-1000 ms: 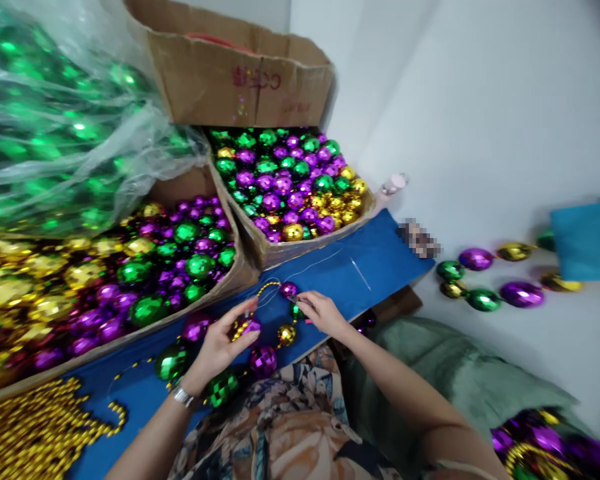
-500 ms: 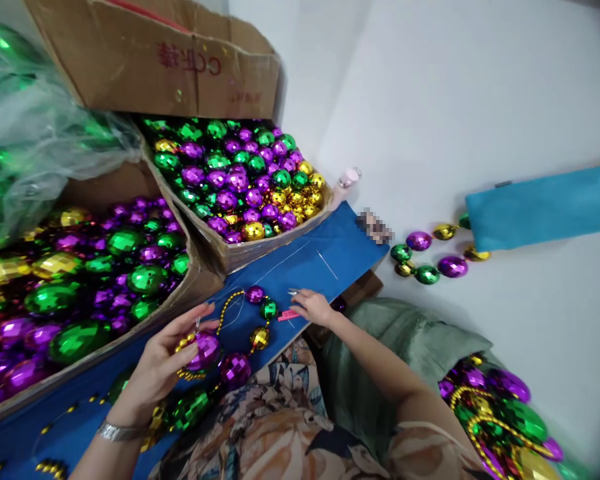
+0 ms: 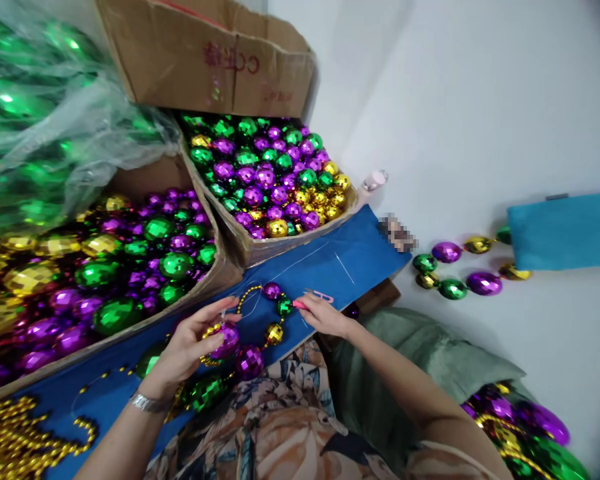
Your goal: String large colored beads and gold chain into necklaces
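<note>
My left hand (image 3: 193,350) is closed around a large purple faceted bead (image 3: 226,341), with small gold beads bunched against it. Thin clear thread rises by its fingertips. That bead belongs to a bead necklace (image 3: 274,334) of purple, green and gold balls lying on the blue tabletop (image 3: 300,267). Between the fingertips of my right hand (image 3: 325,315) is a small pink lighter-like stick (image 3: 299,305), mostly covered by the fingers. Just beyond the knuckles lie small scissors with pink loop handles (image 3: 323,296).
Two cardboard boxes of shiny beads, the near box (image 3: 230,267) and the far box (image 3: 300,250), border the table's far side. Gold bead strands (image 3: 20,433) lie at lower left. A green sack (image 3: 405,353) is at right, a pink bottle (image 3: 375,180) beyond the table.
My right hand has let go of the scissors and taken up the pink stick from the table. My left hand keeps its hold. The whole view has shifted, showing more gold strands at left.
</note>
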